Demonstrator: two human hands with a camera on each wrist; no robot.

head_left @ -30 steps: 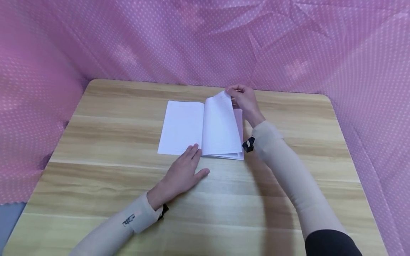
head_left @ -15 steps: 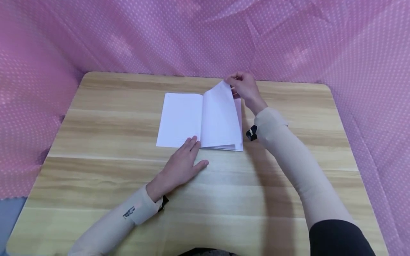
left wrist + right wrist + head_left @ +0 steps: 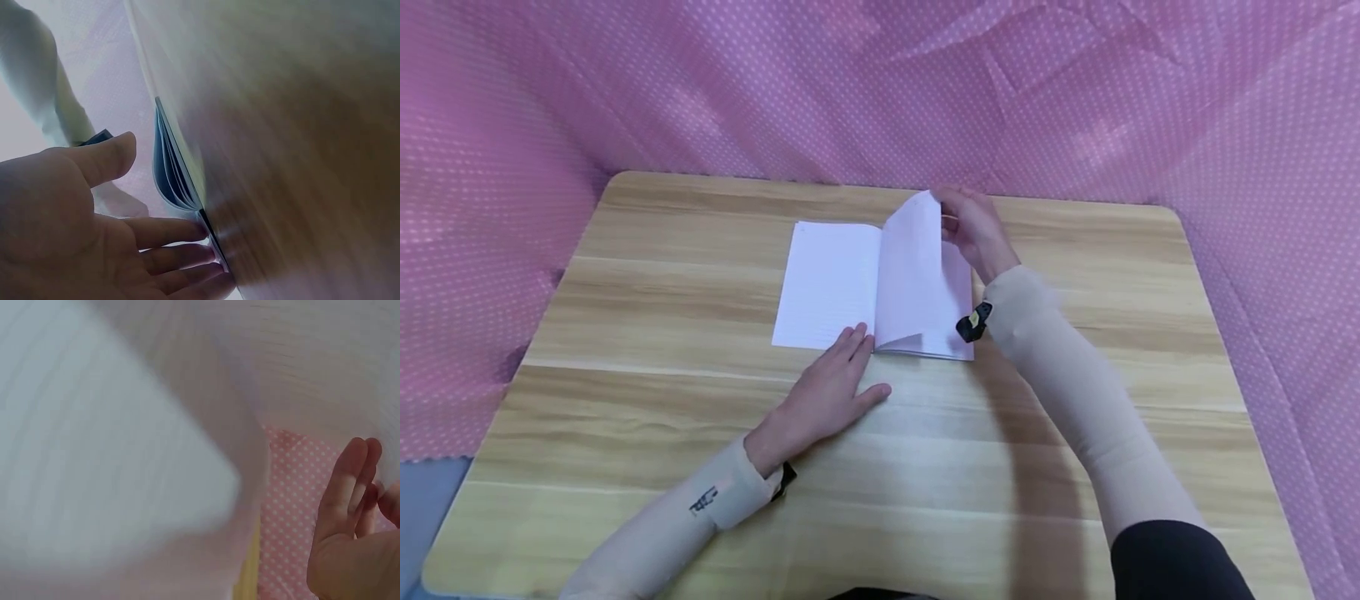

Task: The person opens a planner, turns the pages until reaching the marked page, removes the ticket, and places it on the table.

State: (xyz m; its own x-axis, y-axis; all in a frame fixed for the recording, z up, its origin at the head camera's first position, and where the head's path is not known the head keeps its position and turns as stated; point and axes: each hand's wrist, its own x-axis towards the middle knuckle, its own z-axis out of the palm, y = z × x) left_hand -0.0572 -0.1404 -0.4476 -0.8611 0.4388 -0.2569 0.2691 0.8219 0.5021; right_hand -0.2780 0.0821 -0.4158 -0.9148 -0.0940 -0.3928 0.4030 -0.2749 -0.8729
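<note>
- Head view: the right hand (image 3: 975, 229) pinches a lifted page (image 3: 910, 271) by its far corner; a light hold should avoid creases.
- The left hand (image 3: 823, 393) lies flat, clasping nothing, its straight fingers on the near edge of the notebook (image 3: 831, 283) beside the fold; steady pressure there should stop sliding.
- The notebook lies spread on the table (image 3: 662, 317), the page curving up; a smooth arc about the fold should suit it.

passable: table (image 3: 647, 333) left of notebook (image 3: 831, 279) | blocking: raised page (image 3: 910, 271), pink cloth (image 3: 880, 92) behind
</note>
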